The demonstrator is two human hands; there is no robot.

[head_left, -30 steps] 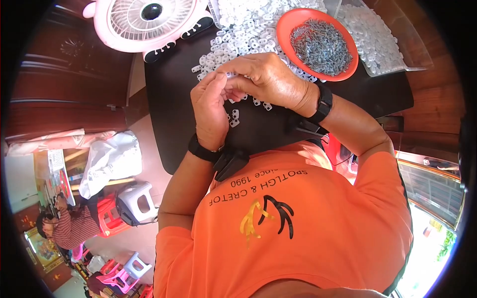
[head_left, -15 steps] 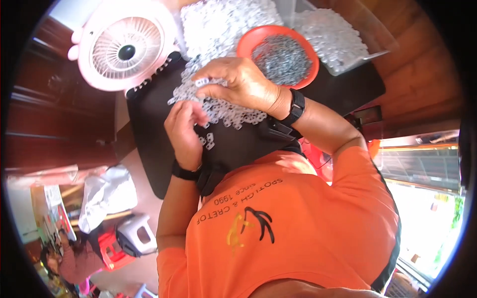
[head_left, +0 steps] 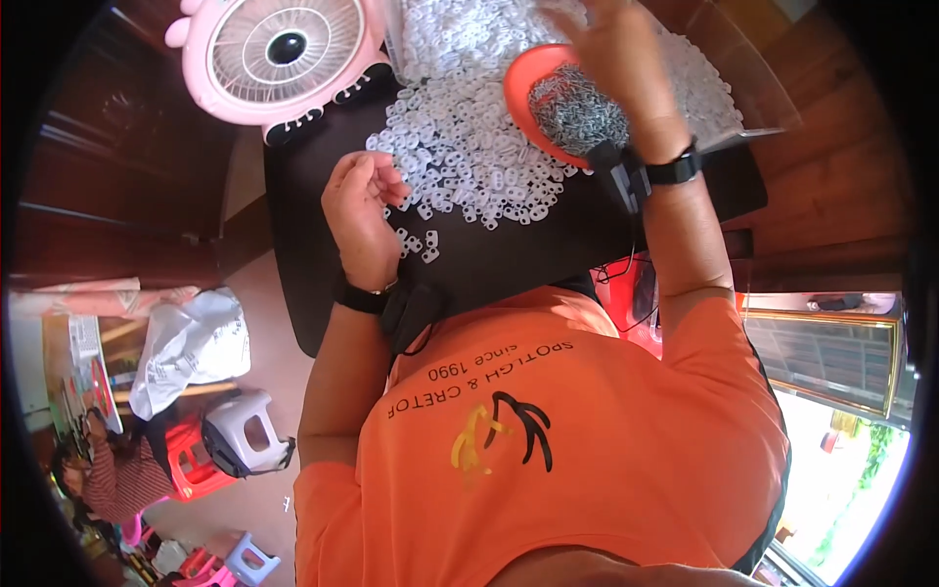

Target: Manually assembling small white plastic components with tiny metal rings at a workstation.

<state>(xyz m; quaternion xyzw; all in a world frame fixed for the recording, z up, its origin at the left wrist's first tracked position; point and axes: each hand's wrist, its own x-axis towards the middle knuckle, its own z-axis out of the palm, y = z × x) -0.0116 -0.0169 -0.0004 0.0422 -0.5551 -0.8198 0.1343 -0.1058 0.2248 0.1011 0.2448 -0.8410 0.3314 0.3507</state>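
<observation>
The right hand (head_left: 626, 59), fingers spread (blurred, mind), is above the orange plate's (head_left: 518, 96) right side, nearer its metal bits (head_left: 575, 115) than the left hand (head_left: 364, 207); white pieces (head_left: 465, 137), variously angled, lie right of those curled fingers, whose grip I can't tell.

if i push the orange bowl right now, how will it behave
The orange bowl is probably heavy for its size, given the dense heap of metal pieces inside. Those pieces look loose, so a hard shove might spill some. It may also slide unevenly, since loose white plastic pieces crowd its edge.
</observation>
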